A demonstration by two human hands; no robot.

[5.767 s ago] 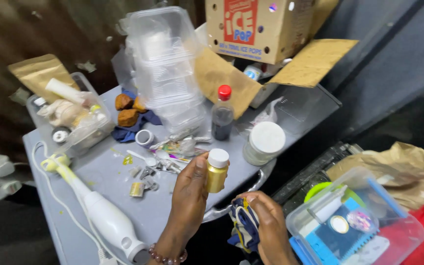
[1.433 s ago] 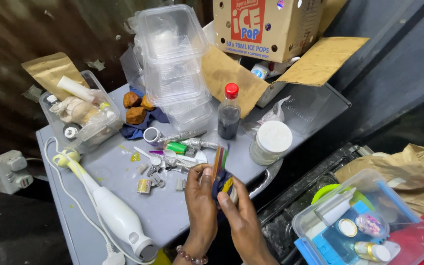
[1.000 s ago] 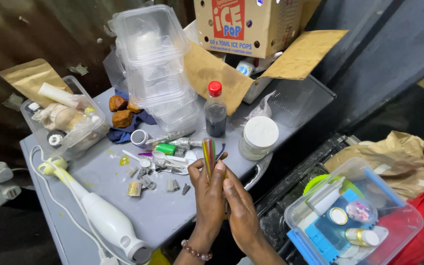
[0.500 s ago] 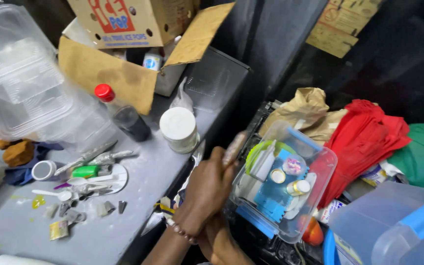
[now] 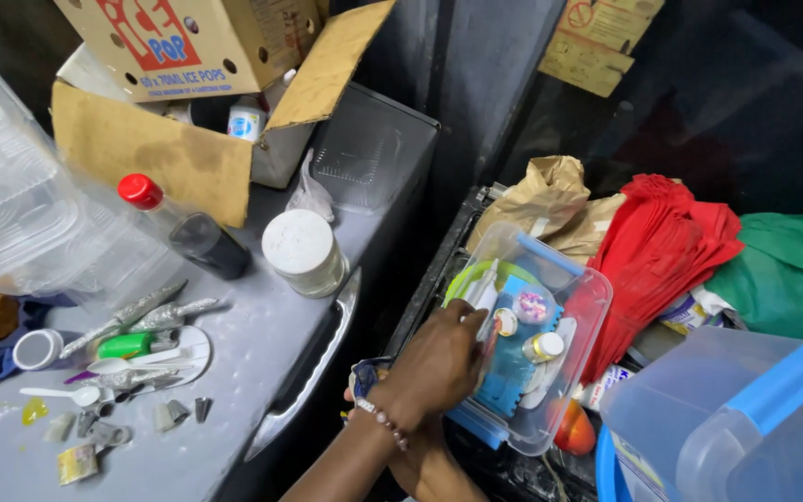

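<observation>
My left hand [image 5: 434, 367] reaches into the clear plastic box [image 5: 580, 321], fingers curled around something I cannot make out. My right hand [image 5: 425, 465] sits beneath it, mostly hidden, its grip unclear.

I count one cardboard box [image 5: 178, 56], one red-capped bottle [image 5: 188, 231], one white-lidded jar [image 5: 304, 251], two clear plastic tubs [image 5: 569, 372], and my two hands [image 5: 434, 367].

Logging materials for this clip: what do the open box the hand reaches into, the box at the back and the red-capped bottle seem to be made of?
The open box looks like clear glossy plastic: its contents show through the wall. The back box seems matte brown cardboard, with stained, creased flaps. The red-capped bottle is see-through with dark contents, probably plastic.
</observation>
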